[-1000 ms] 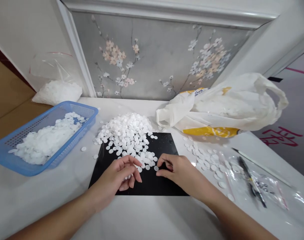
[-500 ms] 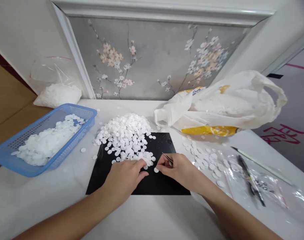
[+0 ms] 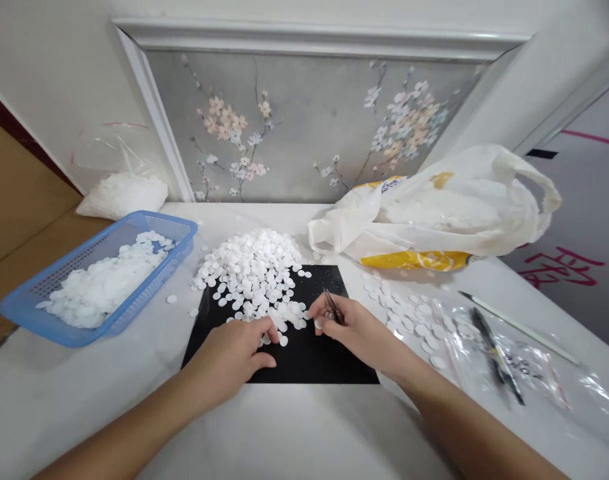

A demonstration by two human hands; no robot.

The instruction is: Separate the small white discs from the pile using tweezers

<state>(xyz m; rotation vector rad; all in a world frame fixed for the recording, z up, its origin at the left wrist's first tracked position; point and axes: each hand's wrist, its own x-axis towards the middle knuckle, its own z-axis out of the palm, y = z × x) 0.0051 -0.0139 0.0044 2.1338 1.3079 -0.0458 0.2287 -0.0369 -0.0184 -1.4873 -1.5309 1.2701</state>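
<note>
A heap of small white discs [image 3: 257,267] spills onto a black mat [image 3: 304,363] in front of me. My left hand [image 3: 237,350] rests at the heap's near edge, its thumb and forefinger apart and a few discs by the forefinger tip. On the mat's right side, my right hand [image 3: 349,327] is closed around dark tweezers [image 3: 330,300], which slant up out of the grip. A pale round thing, apparently a disc, shows at its fingertips; the fingers partly cover it.
At left stands a blue basket [image 3: 121,317] of discs, with a clear bag [image 3: 124,193] of white pieces behind it. A white plastic bag [image 3: 434,213] lies at back right. More discs [image 3: 409,313], a pen [image 3: 497,357] and a white stick-like tool [image 3: 524,327] lie at right.
My left hand has moved left and slightly nearer to me, away from the right hand. My right hand has risen slightly from the mat with the tweezers in it. The view has shifted a little.
</note>
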